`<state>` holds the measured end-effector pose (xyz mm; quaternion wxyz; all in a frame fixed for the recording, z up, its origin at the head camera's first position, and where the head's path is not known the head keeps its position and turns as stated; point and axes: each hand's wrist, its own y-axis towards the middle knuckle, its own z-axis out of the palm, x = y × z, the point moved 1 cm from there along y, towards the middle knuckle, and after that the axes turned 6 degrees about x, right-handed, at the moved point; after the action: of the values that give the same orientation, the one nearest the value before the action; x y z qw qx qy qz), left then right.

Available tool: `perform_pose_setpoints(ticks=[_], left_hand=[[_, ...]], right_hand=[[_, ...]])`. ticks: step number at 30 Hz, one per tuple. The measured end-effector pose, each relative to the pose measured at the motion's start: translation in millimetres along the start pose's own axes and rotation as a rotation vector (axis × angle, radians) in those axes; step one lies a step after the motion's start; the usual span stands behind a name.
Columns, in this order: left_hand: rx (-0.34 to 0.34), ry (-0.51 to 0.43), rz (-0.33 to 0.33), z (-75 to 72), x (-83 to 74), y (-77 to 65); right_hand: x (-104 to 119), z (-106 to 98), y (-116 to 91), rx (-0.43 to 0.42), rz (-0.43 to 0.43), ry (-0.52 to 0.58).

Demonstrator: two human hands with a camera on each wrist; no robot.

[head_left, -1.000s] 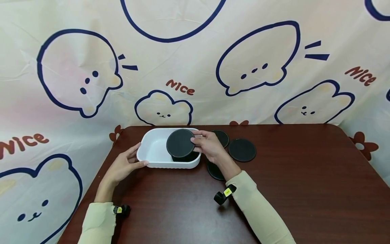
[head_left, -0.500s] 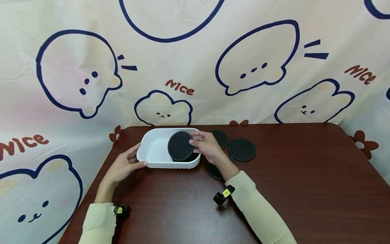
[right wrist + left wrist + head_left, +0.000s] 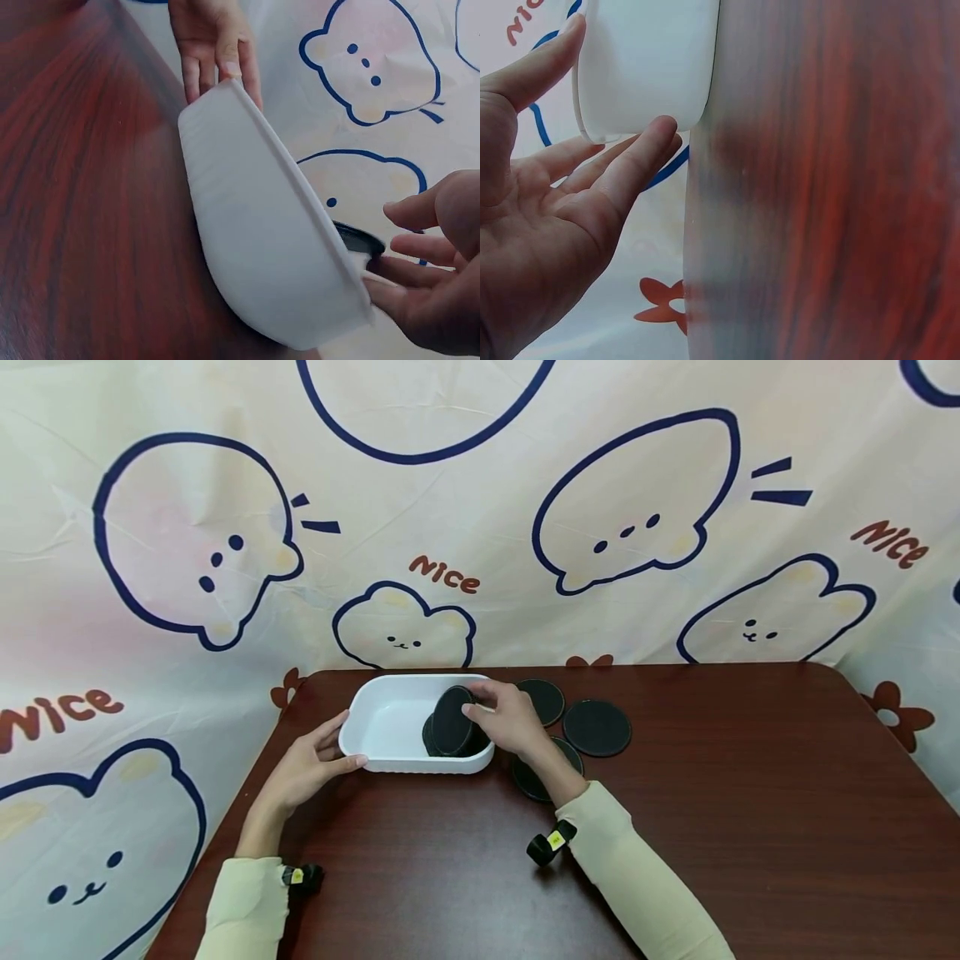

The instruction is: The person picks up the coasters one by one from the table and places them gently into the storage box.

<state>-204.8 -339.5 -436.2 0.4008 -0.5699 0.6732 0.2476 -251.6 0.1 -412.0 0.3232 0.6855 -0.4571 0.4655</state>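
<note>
My left hand [image 3: 300, 768] holds the left end of a white tray [image 3: 375, 718], thumb at the near corner and fingers on the end wall. In the left wrist view, the fingers [image 3: 637, 161] lie along the tray's outside. My right hand [image 3: 510, 714] reaches over the tray's right end, beside a round black coaster [image 3: 452, 720] that stands tilted inside. Another black coaster [image 3: 428, 737] shows partly beneath it. In the right wrist view, the thumb stands apart from the other fingers, and the tilted coaster [image 3: 358, 238] shows at the fingertips.
Three more black coasters lie on the brown table [image 3: 750, 827] right of the tray: a far one [image 3: 545, 700], a right one [image 3: 597, 727] and a near one [image 3: 534, 781] partly behind the right wrist. A patterned cloth [image 3: 495, 510] hangs behind the table.
The coaster at my right hand has shifted slightly right and turned, from a nearly full disc to a narrow oval. The thumb has come off it. My left hand stays on the tray.
</note>
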Motion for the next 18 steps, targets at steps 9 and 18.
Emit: perform_pose_setpoints(ticks=[9, 18], left_hand=[[-0.004, 0.003, -0.009, -0.3, -0.5, -1.3], [-0.002, 0.000, 0.005, 0.9, -1.9, -0.6]], right_hand=[[-1.9, -18.7, -4.7, -0.030, -0.049, -0.079], [-9.6, -44.1, -9.8, 0.020, 0.004, 0.093]])
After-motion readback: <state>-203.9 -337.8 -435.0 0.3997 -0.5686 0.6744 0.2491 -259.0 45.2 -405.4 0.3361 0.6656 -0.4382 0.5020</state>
